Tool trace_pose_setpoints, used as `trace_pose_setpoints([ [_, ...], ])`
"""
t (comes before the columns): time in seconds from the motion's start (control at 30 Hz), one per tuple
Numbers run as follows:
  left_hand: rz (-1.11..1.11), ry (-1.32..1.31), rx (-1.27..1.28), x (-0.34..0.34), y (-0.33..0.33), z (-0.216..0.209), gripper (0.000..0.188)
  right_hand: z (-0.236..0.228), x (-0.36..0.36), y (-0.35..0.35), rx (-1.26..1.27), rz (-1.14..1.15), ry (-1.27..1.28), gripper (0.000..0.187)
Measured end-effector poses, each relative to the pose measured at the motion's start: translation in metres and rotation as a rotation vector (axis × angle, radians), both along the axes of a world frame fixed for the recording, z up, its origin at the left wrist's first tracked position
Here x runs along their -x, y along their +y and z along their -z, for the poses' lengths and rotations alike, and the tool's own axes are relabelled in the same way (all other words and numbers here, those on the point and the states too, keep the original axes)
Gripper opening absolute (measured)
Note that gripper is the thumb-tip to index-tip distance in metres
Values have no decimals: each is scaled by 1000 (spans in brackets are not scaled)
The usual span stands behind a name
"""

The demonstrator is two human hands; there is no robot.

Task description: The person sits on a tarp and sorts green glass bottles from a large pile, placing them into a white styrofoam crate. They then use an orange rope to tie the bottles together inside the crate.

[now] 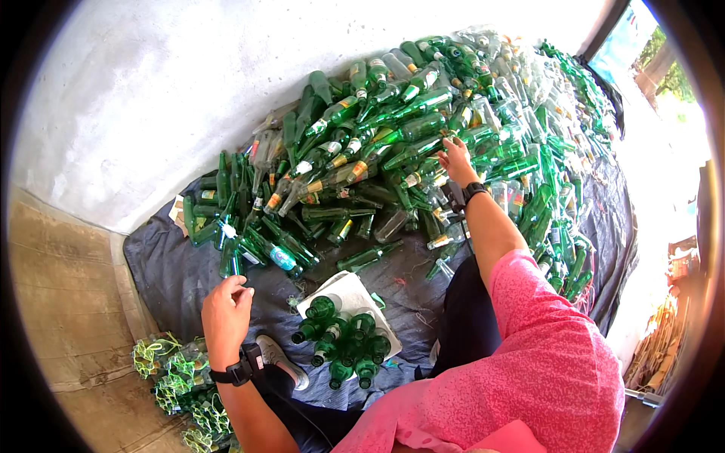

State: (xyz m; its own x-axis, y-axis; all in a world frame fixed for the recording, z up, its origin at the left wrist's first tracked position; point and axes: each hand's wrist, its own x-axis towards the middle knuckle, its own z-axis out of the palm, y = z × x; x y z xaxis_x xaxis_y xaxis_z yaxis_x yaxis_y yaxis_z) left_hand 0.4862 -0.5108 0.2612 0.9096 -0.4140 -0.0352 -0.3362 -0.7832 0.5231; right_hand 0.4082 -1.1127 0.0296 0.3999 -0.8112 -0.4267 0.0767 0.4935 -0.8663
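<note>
My left hand (226, 309) is at the left edge of a bottle heap, its thumb and fingers pinched at the near end of a green glass bottle (231, 261). Farther off, my right hand (456, 161) reaches into the middle of the heap. Its fingers are curled at the narrow end of a green bottle (415, 153) lying on its side; the exact grip is partly hidden. Between my arms, several green bottles (332, 332) stand close together, necks up, on a white square base (349, 285) near my feet.
The large heap of green and clear bottles (393, 113) leans against a white wall (166, 98) on a dark sheet (181, 272). Bundles of green bottles tied with yellow-green string (185, 377) lie at lower left. A loose bottle (368, 257) lies beyond the white base.
</note>
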Motion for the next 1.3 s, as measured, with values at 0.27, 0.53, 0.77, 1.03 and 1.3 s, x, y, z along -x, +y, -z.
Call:
trace_pose_setpoints([
  [0.27, 47, 7, 24, 7, -7, -2, 26, 7, 24, -31, 286, 183, -16, 35],
  [0.53, 69, 32, 27, 25, -3, -2, 28, -18, 39, -29, 240, 301, -63, 23],
  [0.77, 108, -8, 0, 53, 16, 4, 26, -60, 54, -4, 239, 275, -151, 15],
  [1.03, 123, -38, 87, 117, 34, -4, 27, -133, 89, 67, 295, 68, -110, 10],
  [1.3, 69, -142, 114, 123, 69, 7, 28, -204, 100, 167, 481, -401, 53, 22],
])
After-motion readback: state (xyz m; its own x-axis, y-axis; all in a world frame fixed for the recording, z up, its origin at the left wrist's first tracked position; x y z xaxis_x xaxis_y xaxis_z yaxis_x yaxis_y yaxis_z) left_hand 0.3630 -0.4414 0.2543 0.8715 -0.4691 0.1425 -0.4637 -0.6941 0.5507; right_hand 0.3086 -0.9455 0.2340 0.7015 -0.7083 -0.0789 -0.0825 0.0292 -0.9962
